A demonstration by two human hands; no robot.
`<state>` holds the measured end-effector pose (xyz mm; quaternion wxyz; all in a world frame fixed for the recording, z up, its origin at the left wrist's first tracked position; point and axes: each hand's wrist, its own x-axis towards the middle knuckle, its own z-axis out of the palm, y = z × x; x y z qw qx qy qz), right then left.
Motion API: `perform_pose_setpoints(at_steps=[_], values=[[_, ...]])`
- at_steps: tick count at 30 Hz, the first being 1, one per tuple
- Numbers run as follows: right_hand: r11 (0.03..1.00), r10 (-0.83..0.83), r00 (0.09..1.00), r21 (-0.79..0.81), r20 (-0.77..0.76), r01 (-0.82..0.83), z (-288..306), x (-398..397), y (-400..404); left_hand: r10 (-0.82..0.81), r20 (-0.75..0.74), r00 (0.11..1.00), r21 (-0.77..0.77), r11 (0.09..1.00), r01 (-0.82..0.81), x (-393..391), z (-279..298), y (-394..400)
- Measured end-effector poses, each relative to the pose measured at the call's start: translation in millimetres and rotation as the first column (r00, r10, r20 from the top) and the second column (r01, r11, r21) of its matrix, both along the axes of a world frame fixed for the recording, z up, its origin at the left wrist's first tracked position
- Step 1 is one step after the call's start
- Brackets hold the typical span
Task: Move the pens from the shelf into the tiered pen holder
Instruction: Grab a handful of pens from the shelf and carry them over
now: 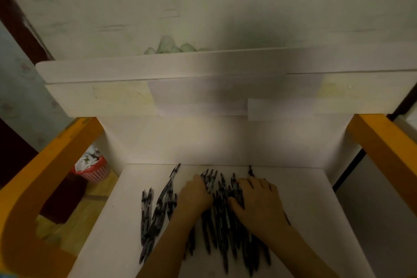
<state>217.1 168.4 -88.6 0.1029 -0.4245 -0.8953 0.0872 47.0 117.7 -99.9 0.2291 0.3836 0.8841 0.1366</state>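
Both hands lie on the pens: left hand curled around some, right hand flat.

pens: dark plastic barrels with clear sections, faintly glossy, under and beside both hands
shelf: white board, smooth and matt, beneath the grip
back panel: same white matt board, beyond the fingertips
upper shelf edge: white, smooth, pale wood-grain print
frame posts: orange-yellow, smooth painted look, either side of the hands
basket: red plastic lattice, left of the left hand, below the shelf
wall: pale printed covering, matt
right hand: bare skin, pressed on the plastic barrels
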Motion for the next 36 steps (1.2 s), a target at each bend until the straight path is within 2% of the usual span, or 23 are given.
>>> perform_pose_setpoints(at_steps=[7, 11, 17, 25, 30, 36], values=[[1.0, -0.016, 1.0, 0.017, 0.027, 0.016, 12.3, 2.3, -3.3, -0.159, -0.065, 0.985, 0.008, 0.987, 0.16, -2.0, 26.7, -12.2], [0.999, -0.031, 0.999, 0.025, 0.034, 0.03, 27.4, 6.8, -10.0, -0.249, -0.253, 0.935, 0.004, 0.966, 0.259, 2.0, 57.6, -21.1], [0.994, -0.096, 0.992, 0.049, -0.087, 0.1, 65.1, 25.2, -23.9, -0.339, -0.265, 0.903, 0.171, 0.905, 0.39, 10.8, 89.4, -30.6], [0.929, -0.275, 0.946, 0.206, -0.169, 0.307, 136.1, 98.9, -48.4, -0.524, -0.186, 0.831, 0.423, 0.721, 0.549, 64.0, 139.4, -11.4], [0.804, -0.436, 0.856, 0.308, -0.277, 0.509, 179.9, 178.3, -63.3, -0.618, -0.315, 0.721, 0.53, 0.515, 0.673, 146.4, 191.5, 5.4], [0.641, -0.593, 0.734, 0.356, -0.331, 0.679, 210.3, 297.0, -86.7, -0.734, -0.352, 0.581, 0.618, 0.284, 0.733, 270.3, 239.7, 15.5]])
